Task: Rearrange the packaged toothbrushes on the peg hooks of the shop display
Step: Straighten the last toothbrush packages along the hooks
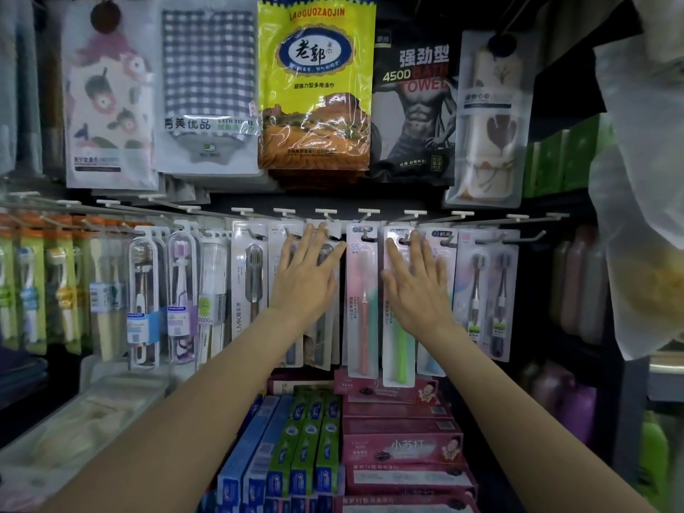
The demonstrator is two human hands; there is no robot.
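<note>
As both hands lie flat w/ fingers straight, left hand [305,277] and right hand [416,286] grip nothing; toothbrush packs [362,301] judged light, bendy, best pinched nr hang-hole on peg hooks [368,215].

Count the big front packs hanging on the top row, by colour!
Floral pack: 1
Checked pack: 1
Yellow pack: 1
Black pack: 1
Pale leaf pack: 1
Total: 5
Blurry edges not counted.

My feed is dim overall, bluish cast. Brightest spot: glossy yellow-green plastic towel pack [314,87] top centre, glare streaks across its film. Shelf recess behind white peg hooks [325,212] falls into dark shadow. Edges bow with wide-angle distortion; I see soft blur at left and right margins.
</note>
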